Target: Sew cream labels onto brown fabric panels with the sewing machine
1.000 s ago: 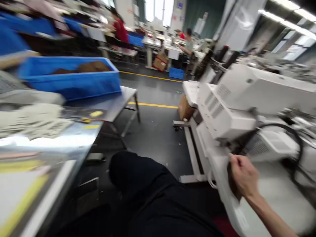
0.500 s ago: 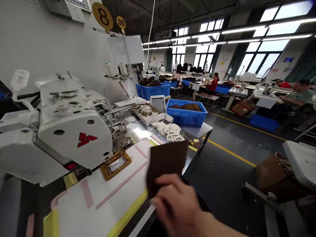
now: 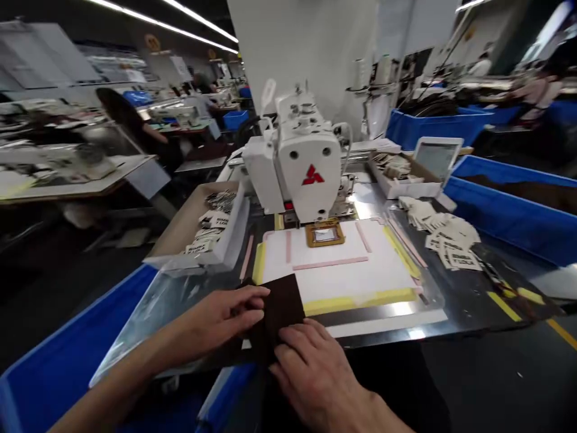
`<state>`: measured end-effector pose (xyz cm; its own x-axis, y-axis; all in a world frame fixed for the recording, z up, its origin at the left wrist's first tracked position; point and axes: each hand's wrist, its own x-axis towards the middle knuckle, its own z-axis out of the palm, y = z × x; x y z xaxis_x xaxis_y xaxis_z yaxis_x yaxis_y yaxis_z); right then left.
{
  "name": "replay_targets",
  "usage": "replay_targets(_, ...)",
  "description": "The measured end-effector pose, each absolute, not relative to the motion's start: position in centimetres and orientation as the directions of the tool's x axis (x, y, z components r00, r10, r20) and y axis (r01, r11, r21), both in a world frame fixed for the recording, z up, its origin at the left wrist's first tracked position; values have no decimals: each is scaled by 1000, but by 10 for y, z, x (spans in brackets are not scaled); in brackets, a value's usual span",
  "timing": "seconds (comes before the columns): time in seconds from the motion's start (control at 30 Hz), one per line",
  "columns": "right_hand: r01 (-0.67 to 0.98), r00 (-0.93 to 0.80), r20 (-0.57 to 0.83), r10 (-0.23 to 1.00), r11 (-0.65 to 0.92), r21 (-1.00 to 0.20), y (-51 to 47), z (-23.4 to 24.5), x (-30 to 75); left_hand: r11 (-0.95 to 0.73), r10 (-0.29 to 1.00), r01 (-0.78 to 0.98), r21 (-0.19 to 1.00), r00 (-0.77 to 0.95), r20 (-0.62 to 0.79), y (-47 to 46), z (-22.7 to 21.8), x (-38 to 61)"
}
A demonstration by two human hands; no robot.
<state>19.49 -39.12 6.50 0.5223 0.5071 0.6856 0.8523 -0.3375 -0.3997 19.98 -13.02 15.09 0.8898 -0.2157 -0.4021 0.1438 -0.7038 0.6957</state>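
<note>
A dark brown flat piece [image 3: 282,310] lies at the front edge of the metal table [image 3: 451,313], partly over the white taped work plate [image 3: 351,273]. My left hand [image 3: 220,316] rests on its left side, fingers closed on its edge. My right hand [image 3: 315,373] presses flat on its lower part, fingers stretched out. Behind them stands a white sewing machine [image 3: 302,159] with a red mark, over a small brass frame [image 3: 325,234].
A cardboard tray of labels [image 3: 198,237] sits to the left. Loose white labels [image 3: 444,240] lie to the right, beside a blue bin [image 3: 509,213]. A tablet [image 3: 435,157] stands behind another tray. Blue bins [image 3: 54,367] are at lower left. Other people work at far tables.
The view has swung from the aisle to face the sewing machine. The brown piece, held up in my right hand before, now lies on the table with both hands on it.
</note>
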Motion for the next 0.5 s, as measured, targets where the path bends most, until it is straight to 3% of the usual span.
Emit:
replay_targets(0.1,826,563,707,428,-305,-473,-428,64,196,-746,-113,173,643,919,-378,-139,144,202)
replay_targets(0.2,774,628,685,370,-383,-504,-450,65,205,-757,-78,183,627,928,-365,-148,144,204)
replay_targets(0.37,814,580,658,479,-357,-458,-445,56,193,-766,-89,147,625,940,-330,-149,142,206)
replay_targets(0.43,751,660,620,423,-376,-543,-449,53,175,-765,-104,121,633,946,-307,-145,139,209)
replay_targets(0.5,552,833,476,281,-478,-683,-459,49,155,-759,-128,95,644,948,-291,-140,135,211)
